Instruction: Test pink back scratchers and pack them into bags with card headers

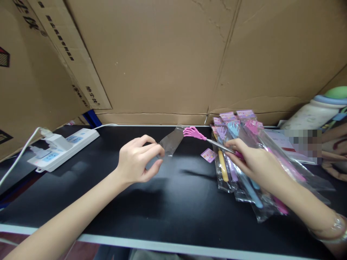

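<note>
My right hand [244, 155] is closed round the shaft of a pink back scratcher [193, 133], whose hand-shaped head points left above the table. My left hand [141, 157] has its thumb and fingers curled in a pinch on a clear plastic bag [172, 141]. The bag reaches from those fingers towards the scratcher's head; its gripped end is partly hidden. A small pink and purple card [208, 155] lies on the table below the scratcher. Beneath and beside my right hand are several bagged back scratchers [251, 187] in yellow, purple, blue and pink, with printed header cards.
A white power strip [70, 146] with plugs and cables lies at the left of the black table [162, 209]. Cardboard walls [162, 65] stand behind and left. At right are a pale bottle [306, 113] with a green top, a printed sheet, and another person's hand [334, 164].
</note>
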The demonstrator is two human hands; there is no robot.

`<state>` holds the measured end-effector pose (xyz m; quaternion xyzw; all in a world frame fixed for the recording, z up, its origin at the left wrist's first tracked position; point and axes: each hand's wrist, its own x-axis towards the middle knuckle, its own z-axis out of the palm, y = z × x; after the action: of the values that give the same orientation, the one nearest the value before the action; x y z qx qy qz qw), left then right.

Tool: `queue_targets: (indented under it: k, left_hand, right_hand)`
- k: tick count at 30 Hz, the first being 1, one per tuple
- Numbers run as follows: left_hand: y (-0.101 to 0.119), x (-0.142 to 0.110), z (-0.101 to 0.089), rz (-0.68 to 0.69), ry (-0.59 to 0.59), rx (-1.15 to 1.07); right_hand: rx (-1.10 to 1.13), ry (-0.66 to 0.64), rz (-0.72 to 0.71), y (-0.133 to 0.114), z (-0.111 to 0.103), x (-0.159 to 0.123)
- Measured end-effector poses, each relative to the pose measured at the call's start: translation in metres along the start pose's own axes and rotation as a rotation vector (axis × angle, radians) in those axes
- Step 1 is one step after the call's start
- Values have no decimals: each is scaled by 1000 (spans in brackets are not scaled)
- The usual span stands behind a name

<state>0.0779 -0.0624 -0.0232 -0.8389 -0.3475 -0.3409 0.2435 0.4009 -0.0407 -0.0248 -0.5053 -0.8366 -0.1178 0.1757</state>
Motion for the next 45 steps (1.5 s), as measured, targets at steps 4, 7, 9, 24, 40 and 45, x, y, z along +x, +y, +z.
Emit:
queue_targets:
  k: [4, 7, 9, 24, 40, 45]
  left_hand:
    - [1, 1, 0, -104, 18, 8]
    - [2, 2, 1, -200, 5, 55]
    - [0, 2, 3, -241, -16, 75]
    - [-16, -2, 10, -137, 81, 201]
    - [-7, -4, 15, 234, -202, 99]
    - [-2, -9, 26, 107, -364, -47]
  right_hand:
    - [-47, 4, -11, -1, -1, -1]
    - [-64, -10, 7, -2, -2, -1]
    - [-62, -32, 29, -2, -2, -1]
    - [-67, -5, -27, -6, -6, 0]
    - [-14, -76, -226, 4, 0, -1]
    - [143, -261, -230, 5, 0, -2]
